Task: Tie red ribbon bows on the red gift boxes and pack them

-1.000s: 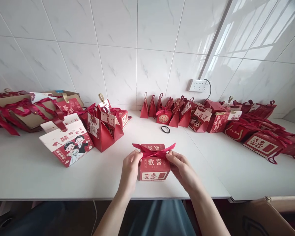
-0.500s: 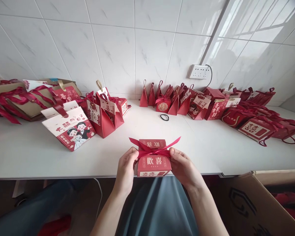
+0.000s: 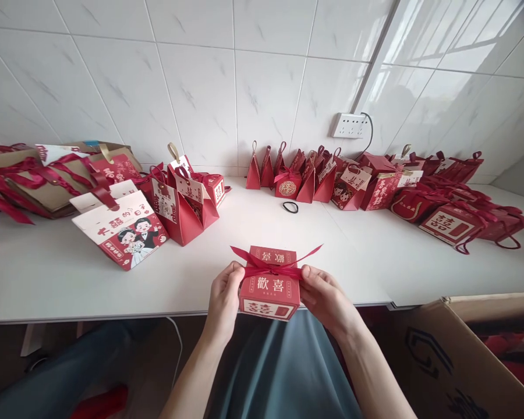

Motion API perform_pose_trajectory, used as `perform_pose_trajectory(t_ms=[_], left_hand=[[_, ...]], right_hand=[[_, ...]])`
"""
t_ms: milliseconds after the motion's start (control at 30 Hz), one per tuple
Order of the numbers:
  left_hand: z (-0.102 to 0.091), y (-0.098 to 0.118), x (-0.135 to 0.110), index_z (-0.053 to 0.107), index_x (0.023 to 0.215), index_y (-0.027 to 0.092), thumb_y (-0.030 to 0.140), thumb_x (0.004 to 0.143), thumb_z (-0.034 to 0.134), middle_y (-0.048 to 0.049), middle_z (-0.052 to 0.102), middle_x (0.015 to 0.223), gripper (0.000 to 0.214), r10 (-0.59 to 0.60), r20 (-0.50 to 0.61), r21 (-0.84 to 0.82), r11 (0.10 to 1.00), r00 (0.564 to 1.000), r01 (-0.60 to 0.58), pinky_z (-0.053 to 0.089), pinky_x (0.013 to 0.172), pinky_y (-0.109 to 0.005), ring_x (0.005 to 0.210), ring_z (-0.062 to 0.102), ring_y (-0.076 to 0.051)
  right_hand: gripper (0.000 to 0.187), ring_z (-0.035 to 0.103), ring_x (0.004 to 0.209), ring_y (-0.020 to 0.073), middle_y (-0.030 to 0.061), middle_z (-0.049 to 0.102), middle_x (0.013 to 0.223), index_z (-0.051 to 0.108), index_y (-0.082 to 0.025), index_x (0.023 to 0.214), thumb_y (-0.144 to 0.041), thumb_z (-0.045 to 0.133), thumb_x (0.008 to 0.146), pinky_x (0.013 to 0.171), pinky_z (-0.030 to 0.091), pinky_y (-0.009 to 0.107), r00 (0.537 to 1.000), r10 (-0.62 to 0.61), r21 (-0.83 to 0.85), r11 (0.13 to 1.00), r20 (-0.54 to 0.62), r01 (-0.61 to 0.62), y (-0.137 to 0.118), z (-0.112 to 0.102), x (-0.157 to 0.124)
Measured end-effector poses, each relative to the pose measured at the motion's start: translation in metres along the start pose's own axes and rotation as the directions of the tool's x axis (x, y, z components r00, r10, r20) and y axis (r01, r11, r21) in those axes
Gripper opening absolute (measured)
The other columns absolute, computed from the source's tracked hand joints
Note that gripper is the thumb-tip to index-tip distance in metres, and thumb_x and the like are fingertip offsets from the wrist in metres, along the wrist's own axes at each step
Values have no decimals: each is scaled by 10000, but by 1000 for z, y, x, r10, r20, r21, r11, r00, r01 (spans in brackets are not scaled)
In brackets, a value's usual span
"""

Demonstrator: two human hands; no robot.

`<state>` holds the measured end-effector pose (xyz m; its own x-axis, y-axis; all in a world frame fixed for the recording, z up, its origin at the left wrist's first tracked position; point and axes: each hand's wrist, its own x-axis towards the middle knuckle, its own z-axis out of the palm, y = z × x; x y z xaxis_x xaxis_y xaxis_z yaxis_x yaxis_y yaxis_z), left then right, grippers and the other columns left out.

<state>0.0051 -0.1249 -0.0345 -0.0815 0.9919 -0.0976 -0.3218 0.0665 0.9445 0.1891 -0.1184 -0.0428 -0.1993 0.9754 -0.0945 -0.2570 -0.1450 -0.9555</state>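
White tabletop (image 3: 192,273) ahead; your left hand (image 3: 225,295) and right hand (image 3: 329,299) pinch opposite sides of the red ribbon bow (image 3: 273,270), crosswise atop the gift box (image 3: 269,295) between them.

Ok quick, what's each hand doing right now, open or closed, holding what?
Left hand: closed, pinching one side of the red ribbon bow on the gift box.
Right hand: closed, pinching its other side.
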Motion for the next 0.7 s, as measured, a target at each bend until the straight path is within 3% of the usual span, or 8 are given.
perform_pose_trajectory(t_ms=[133, 200, 267, 333, 400, 533, 600, 700], left_hand=[[-3, 3, -5, 488, 865, 203, 496, 734, 578, -7, 586, 793, 333, 83, -28, 170, 982, 996, -77, 425, 616, -261, 698, 545, -154], [-3, 4, -9, 484, 1019, 212, 445, 670, 657, -52, 603, 995, 454, 160, -36, 256, 956, 987, -145, 452, 704, -287, 844, 579, -184], [-6, 4, -9, 460, 1123, 219, 412, 656, 681, -87, 579, 1123, 551, 180, 3, 307, 936, 984, -172, 458, 775, -313, 947, 580, -208], [-11, 6, -3, 450, 1168, 214, 424, 699, 657, -108, 557, 1183, 554, 169, 54, 328, 928, 984, -177, 449, 851, -347, 1033, 565, -228], [-20, 9, 6, 461, 1164, 211, 432, 728, 642, -115, 521, 1226, 521, 228, -20, 389, 899, 973, -203, 419, 927, -381, 1120, 523, -245], [-36, 21, 14, 487, 1116, 232, 422, 774, 598, -97, 481, 1253, 407, 446, -325, 500, 830, 834, -248, 358, 1006, -404, 1207, 454, -247], [-39, 26, 7, 511, 1093, 238, 435, 806, 554, -78, 506, 1242, 350, 461, -326, 496, 827, 825, -266, 350, 1015, -390, 1205, 457, -243], [-38, 30, -12, 548, 1056, 243, 463, 814, 542, -53, 544, 1217, 326, 433, -221, 522, 810, 874, -269, 357, 1008, -377, 1180, 476, -251]], right_hand=[[446, 589, 816, 197, 55, 625, 874, 551, -220, 851, -646, 608, 728, 702, 470, 310, 986, -119, 10, 993, -118, 121, 17, -10, 6], [507, 546, 1085, 241, 88, 580, 1174, 559, -248, 1019, -685, 516, 766, 843, 469, 361, 965, -199, -3, 979, -173, 202, 21, -10, 9], [536, 478, 1215, 251, 88, 512, 1320, 539, -264, 1148, -676, 413, 829, 951, 425, 404, 967, -229, -21, 973, -108, 228, 20, -8, 8], [484, 501, 1198, 243, 76, 553, 1289, 558, -266, 1147, -624, 371, 880, 981, 403, 408, 970, -239, -66, 969, -32, 237, 15, -3, 1], [403, 556, 1117, 228, 67, 632, 1164, 612, -247, 1052, -556, 397, 908, 970, 405, 381, 972, -234, -162, 960, -19, 228, 7, 1, -10], [373, 649, 674, 189, 45, 691, 716, 647, -187, 871, -505, 454, 904, 778, 471, 348, 980, -75, -251, 961, 182, 120, -6, 5, -34], [411, 604, 538, 168, 31, 649, 578, 635, -175, 769, -518, 450, 899, 692, 472, 333, 968, -32, -259, 961, 250, 99, -8, 6, -39], [379, 578, 616, 164, 27, 619, 611, 577, -192, 697, -515, 493, 876, 657, 451, 292, 987, -156, -371, 915, 28, 155, -6, 7, -35]])
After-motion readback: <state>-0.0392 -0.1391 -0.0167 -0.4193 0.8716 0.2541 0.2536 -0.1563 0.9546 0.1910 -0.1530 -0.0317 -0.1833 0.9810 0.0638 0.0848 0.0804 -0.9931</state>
